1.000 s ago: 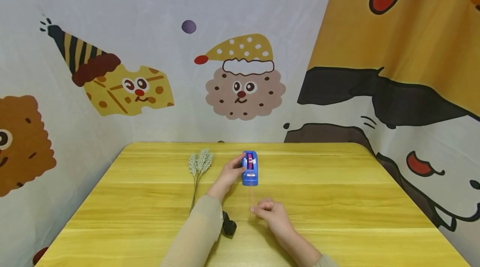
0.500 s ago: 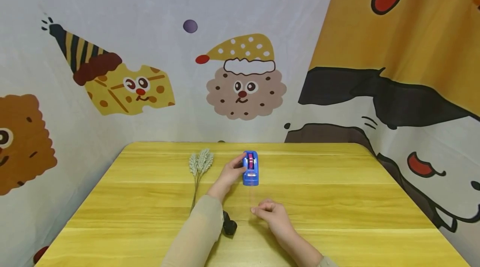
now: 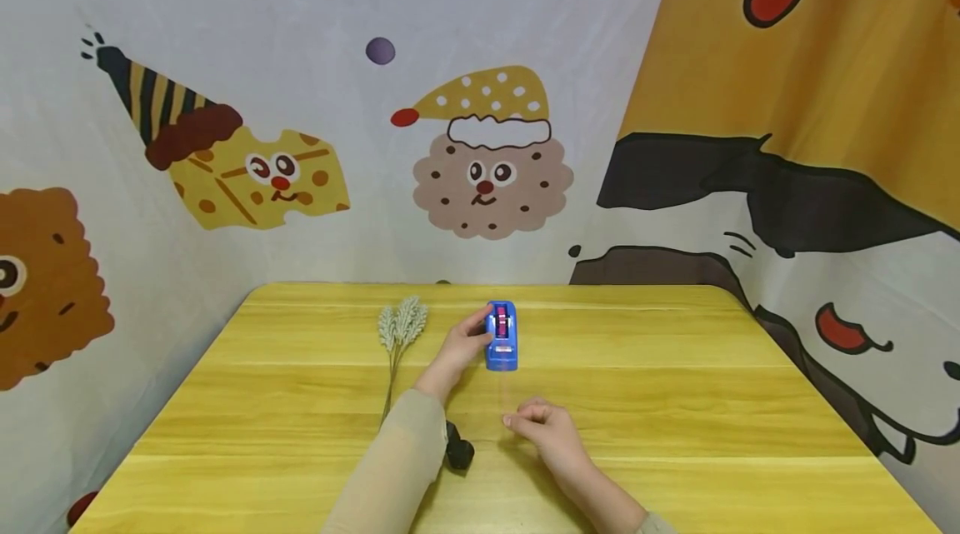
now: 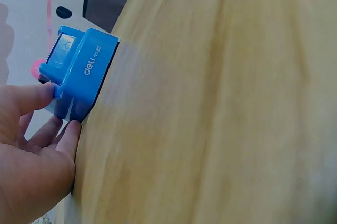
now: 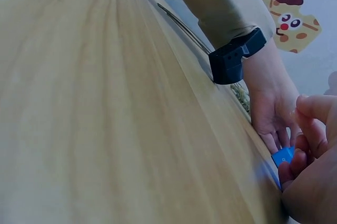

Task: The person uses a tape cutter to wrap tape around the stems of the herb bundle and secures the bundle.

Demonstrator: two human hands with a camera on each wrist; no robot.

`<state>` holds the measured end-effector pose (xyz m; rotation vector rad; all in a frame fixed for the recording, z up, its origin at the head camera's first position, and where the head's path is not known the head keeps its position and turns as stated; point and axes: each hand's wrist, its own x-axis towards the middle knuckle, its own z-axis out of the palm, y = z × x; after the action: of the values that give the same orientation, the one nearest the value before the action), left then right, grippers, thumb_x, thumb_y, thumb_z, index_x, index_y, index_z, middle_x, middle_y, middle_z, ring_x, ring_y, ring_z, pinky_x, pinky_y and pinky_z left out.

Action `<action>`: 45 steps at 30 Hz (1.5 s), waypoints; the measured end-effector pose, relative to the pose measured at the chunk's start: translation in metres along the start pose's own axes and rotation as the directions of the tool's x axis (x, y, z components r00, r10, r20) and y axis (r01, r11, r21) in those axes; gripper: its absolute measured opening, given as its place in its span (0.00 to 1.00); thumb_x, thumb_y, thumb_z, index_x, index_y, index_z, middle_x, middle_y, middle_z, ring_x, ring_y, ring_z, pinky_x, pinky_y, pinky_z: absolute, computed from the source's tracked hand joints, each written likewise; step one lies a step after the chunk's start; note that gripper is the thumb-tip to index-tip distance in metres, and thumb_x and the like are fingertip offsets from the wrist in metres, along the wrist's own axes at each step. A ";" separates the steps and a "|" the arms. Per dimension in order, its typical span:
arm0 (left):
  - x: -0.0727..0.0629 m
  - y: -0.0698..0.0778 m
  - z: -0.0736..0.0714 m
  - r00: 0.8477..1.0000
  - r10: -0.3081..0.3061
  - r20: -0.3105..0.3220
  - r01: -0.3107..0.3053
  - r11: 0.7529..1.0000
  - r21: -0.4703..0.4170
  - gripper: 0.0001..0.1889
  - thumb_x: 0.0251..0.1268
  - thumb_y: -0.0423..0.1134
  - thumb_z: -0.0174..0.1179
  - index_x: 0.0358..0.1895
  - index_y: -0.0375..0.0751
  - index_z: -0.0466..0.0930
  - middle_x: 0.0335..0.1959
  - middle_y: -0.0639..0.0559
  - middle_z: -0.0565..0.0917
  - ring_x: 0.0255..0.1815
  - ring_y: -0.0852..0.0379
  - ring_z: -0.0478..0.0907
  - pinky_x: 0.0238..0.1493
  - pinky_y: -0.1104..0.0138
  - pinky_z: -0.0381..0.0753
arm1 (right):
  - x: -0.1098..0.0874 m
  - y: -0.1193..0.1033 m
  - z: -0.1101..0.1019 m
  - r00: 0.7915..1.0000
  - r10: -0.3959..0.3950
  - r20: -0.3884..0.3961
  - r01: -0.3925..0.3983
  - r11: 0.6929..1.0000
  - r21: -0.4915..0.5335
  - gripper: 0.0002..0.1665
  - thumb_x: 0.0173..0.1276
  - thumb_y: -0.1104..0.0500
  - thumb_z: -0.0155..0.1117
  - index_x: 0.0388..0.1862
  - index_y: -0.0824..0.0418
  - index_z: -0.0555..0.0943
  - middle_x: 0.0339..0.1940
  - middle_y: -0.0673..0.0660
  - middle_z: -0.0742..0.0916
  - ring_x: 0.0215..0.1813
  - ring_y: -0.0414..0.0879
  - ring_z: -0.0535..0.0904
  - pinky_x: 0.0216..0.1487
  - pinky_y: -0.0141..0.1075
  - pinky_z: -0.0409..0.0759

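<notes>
A blue tape dispenser (image 3: 502,361) with a pink roll (image 3: 502,322) stands on the table toward its back edge. My left hand (image 3: 456,353) grips it from the left side, thumb near its cutter end and fingers along its lower side in the left wrist view. From the dispenser a thin, see-through pinkish strip of tape (image 3: 504,392) stretches toward me. My right hand (image 3: 550,434) pinches the free end of this strip between thumb and index finger, with the other fingers curled in. The right wrist view shows the dispenser mostly hidden behind my right hand.
Left of my left hand, a bunch of pale green artificial stems (image 3: 405,324) lies on the wooden table (image 3: 675,401). A black wrist camera (image 3: 458,451) sits at my left wrist. Behind the table hangs a cloth (image 3: 315,84) printed with cartoon figures.
</notes>
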<state>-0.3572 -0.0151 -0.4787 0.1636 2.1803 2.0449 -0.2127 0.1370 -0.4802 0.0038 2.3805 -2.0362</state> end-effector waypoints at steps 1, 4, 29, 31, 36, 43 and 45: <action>0.000 0.000 0.000 1.000 -0.003 -0.002 0.003 1.000 0.001 0.27 0.68 0.30 0.55 0.69 0.56 0.71 0.68 0.36 0.69 0.69 0.39 0.63 0.68 0.46 0.59 | 0.000 0.000 0.000 1.000 -0.002 0.000 0.002 1.000 0.006 0.12 0.58 0.64 0.71 0.25 0.75 0.82 0.30 0.52 0.78 0.40 0.45 0.71 0.45 0.37 0.69; 0.000 0.002 0.000 1.000 -0.013 -0.013 0.013 1.000 0.005 0.27 0.69 0.30 0.55 0.68 0.57 0.71 0.68 0.37 0.68 0.70 0.39 0.62 0.68 0.45 0.57 | 0.000 0.000 -0.001 1.000 -0.014 0.004 0.014 1.000 0.014 0.10 0.57 0.65 0.71 0.26 0.74 0.83 0.29 0.52 0.79 0.39 0.45 0.72 0.45 0.36 0.70; -0.005 0.008 -0.006 0.997 -0.027 -0.066 0.029 0.999 0.020 0.27 0.68 0.28 0.55 0.69 0.53 0.71 0.68 0.37 0.68 0.69 0.39 0.62 0.67 0.45 0.59 | -0.004 -0.002 0.002 0.990 -0.127 0.057 0.134 0.977 -0.164 0.09 0.56 0.62 0.73 0.21 0.67 0.84 0.29 0.50 0.80 0.36 0.42 0.73 0.40 0.32 0.72; -0.007 0.014 -0.010 0.998 -0.024 -0.062 0.026 0.999 0.034 0.26 0.67 0.29 0.55 0.68 0.47 0.71 0.67 0.37 0.69 0.68 0.39 0.64 0.65 0.47 0.64 | -0.004 -0.002 0.003 0.990 -0.124 0.061 0.132 0.979 -0.152 0.09 0.55 0.62 0.73 0.22 0.67 0.84 0.28 0.50 0.80 0.36 0.43 0.73 0.40 0.33 0.73; -0.019 0.037 -0.030 0.999 -0.029 -0.031 0.032 0.995 0.096 0.22 0.69 0.31 0.54 0.65 0.33 0.71 0.61 0.33 0.74 0.59 0.37 0.73 0.57 0.50 0.74 | -0.003 0.002 0.003 0.993 -0.107 0.055 0.114 0.983 -0.144 0.08 0.56 0.64 0.72 0.22 0.68 0.84 0.28 0.51 0.80 0.36 0.43 0.73 0.41 0.32 0.72; -0.044 0.065 -0.087 0.996 -0.080 -0.042 0.087 0.972 0.216 0.19 0.72 0.37 0.54 0.61 0.33 0.74 0.55 0.38 0.78 0.52 0.38 0.77 0.52 0.52 0.77 | -0.006 0.000 -0.002 0.993 -0.108 0.038 0.113 0.980 -0.164 0.07 0.56 0.67 0.70 0.23 0.72 0.83 0.28 0.51 0.80 0.35 0.43 0.73 0.38 0.32 0.72; -0.050 0.064 -0.103 0.994 -0.095 -0.050 0.105 0.963 0.249 0.20 0.72 0.38 0.54 0.61 0.30 0.72 0.54 0.37 0.77 0.48 0.39 0.78 0.49 0.53 0.78 | -0.007 -0.001 -0.003 0.995 -0.097 0.030 0.101 0.983 -0.156 0.08 0.56 0.67 0.71 0.23 0.71 0.84 0.28 0.51 0.80 0.35 0.42 0.73 0.38 0.32 0.72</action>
<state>-0.3286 -0.1212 -0.4067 0.0410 2.4127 1.7275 -0.2062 0.1402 -0.4791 -0.1400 2.5696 -1.8686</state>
